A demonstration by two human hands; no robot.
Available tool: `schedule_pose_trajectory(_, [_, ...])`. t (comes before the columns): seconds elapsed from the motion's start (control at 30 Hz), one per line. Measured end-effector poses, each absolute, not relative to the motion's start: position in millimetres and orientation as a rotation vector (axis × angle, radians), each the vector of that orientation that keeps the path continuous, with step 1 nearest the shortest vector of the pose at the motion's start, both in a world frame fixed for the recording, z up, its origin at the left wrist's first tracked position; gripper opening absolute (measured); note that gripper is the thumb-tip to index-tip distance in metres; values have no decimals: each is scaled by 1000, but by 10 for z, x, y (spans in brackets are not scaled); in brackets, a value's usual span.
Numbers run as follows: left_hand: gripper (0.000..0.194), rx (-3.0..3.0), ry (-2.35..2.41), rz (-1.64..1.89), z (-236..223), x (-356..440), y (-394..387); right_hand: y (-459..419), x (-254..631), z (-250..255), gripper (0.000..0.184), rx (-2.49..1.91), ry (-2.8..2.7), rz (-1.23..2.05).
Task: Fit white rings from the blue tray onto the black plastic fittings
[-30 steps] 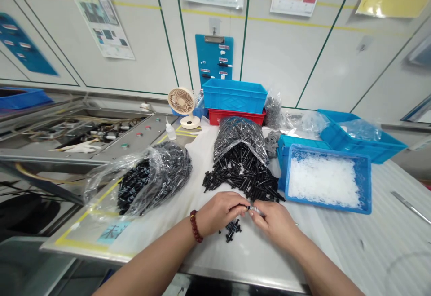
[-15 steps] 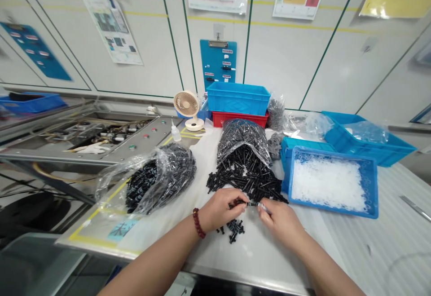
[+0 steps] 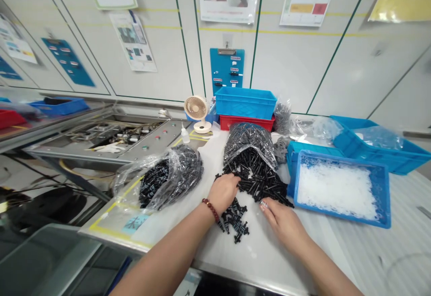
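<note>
My left hand [image 3: 223,193], a beaded bracelet at its wrist, is at the left edge of a loose pile of slim black plastic fittings [image 3: 259,181]. Its fingers curl down together, and their tips are hidden. My right hand [image 3: 282,218] rests low over the table to the right. Thumb and forefinger there pinch something small and whitish, too small to name. Between the hands and nearer to me lies a small heap of black fittings with pale bands [image 3: 237,224]. The loose pile spills from an open clear bag [image 3: 251,136].
A blue bin [image 3: 384,197] of small white plastic rings stands tilted at right. Another clear bag [image 3: 185,165] of black fittings lies at left. Behind stand a small fan [image 3: 196,108], a dropper bottle [image 3: 185,135] and a blue crate [image 3: 245,102] on a red one [image 3: 249,122].
My hands were close together, holding a black fitting between them; now they are apart. The left has moved onto the pile, and the front heap shows more fittings. The view has shifted left.
</note>
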State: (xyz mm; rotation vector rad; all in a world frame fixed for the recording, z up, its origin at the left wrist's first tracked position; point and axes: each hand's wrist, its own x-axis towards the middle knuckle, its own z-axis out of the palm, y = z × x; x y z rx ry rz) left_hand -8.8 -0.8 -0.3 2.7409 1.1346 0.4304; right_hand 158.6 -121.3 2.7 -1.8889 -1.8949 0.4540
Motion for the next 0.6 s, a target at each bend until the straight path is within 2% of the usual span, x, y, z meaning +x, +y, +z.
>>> schedule_pose_trajectory(0.1, [13, 2802, 1188, 251, 19, -58, -17, -1219, 1579, 33, 32, -1901, -1907, 434])
schedule_pose_trajectory(0.2, [13, 2820, 1177, 250, 35, -67, -19, -1223, 1571, 47, 30, -1921, -1912, 453])
schedule_pose_trajectory(0.33, [13, 2717, 1202, 457, 2, -83, 9, -1228, 1567, 77, 28, -1908, -1890, 503])
schedule_pose_trajectory(0.47, [14, 2362, 1114, 741, -25, -95, 21, -1238, 1576, 90, 26, -1900, -1894, 507])
schedule_pose_trajectory(0.6, [16, 2115, 872, 787, 9, -126, -38, -1256, 1583, 62, 24, -1898, -1925, 475])
